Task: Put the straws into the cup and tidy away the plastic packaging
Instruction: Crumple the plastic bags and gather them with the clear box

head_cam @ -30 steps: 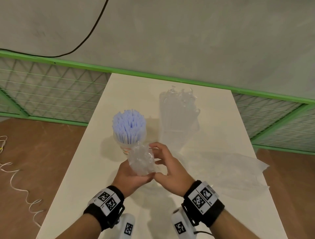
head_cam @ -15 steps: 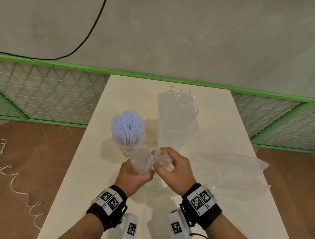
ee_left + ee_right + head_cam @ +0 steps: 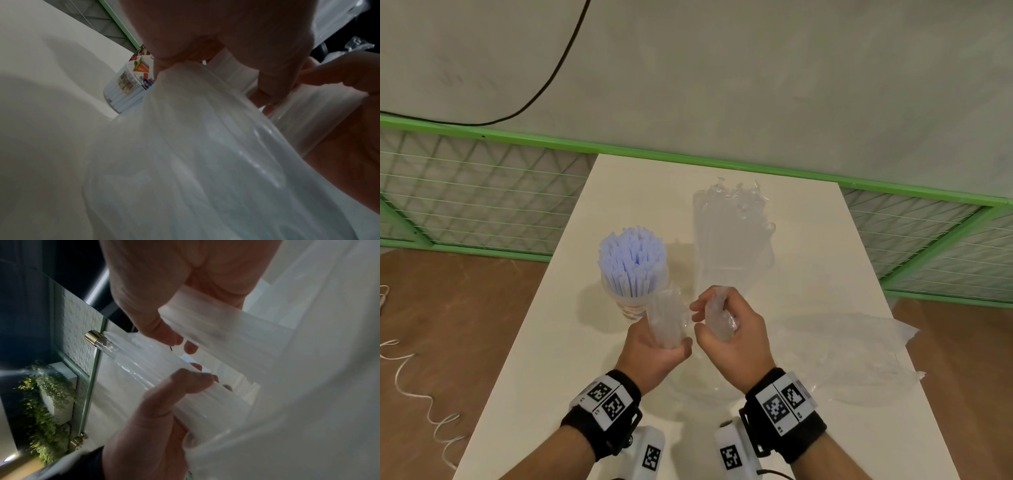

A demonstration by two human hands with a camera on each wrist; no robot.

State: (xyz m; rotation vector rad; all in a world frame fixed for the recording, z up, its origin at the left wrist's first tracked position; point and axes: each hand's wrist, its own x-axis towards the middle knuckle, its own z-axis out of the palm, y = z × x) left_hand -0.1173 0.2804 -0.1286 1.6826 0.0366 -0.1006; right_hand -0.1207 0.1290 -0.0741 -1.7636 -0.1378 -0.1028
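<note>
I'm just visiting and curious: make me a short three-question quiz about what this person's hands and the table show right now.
1. True or false: the pale blue straws stand upright in the printed cup.
2. What does the left hand grip?
A. a straw
B. clear crumpled plastic wrap
C. the cup
3. Fill in: the right hand holds a bunched end of ____.

Key: 1 true; 2 B; 3 clear plastic.

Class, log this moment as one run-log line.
straws: in cup | left hand: grips clear wrapper | right hand: grips bunched plastic | loose bags: on table
</note>
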